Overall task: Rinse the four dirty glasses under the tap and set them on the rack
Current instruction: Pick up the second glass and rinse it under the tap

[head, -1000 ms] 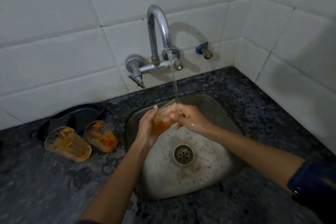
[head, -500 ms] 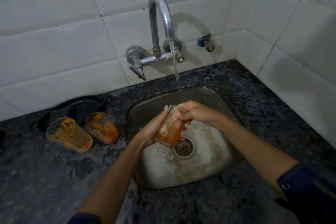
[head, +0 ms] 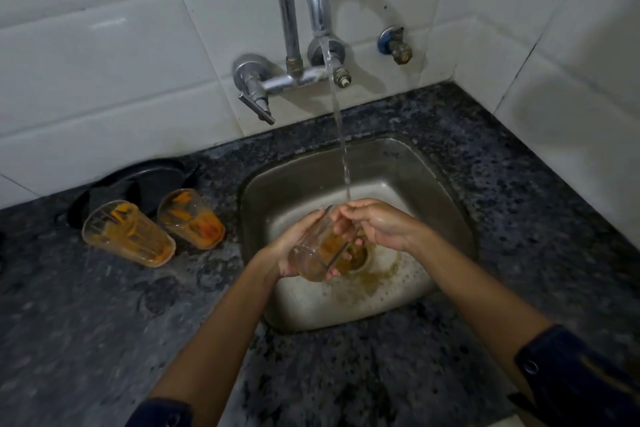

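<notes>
Glass (head: 317, 248): tilted under the stream (head: 341, 135), so residue was flushed out.
Left hand (head: 291, 250): grip wrapped around glass.
Right hand (head: 375, 224): fingers at rim, grasp unclear.
Tabletop (head: 104, 315): two dirty glasses (head: 130, 234) waiting at nine o'clock.

No readable text, label, brand, number or sign is seen anywhere in this view. A small dark mark is noticed on the back wall of the sink (head: 391, 155), but it is too small and blurred to be read. Nothing legible is found on the tap (head: 301, 10), and no print is carried by the white tiles (head: 104, 55). The two stained glasses on the counter (head: 188, 218) are smeared with orange residue only, with no lettering made out on them.
</notes>
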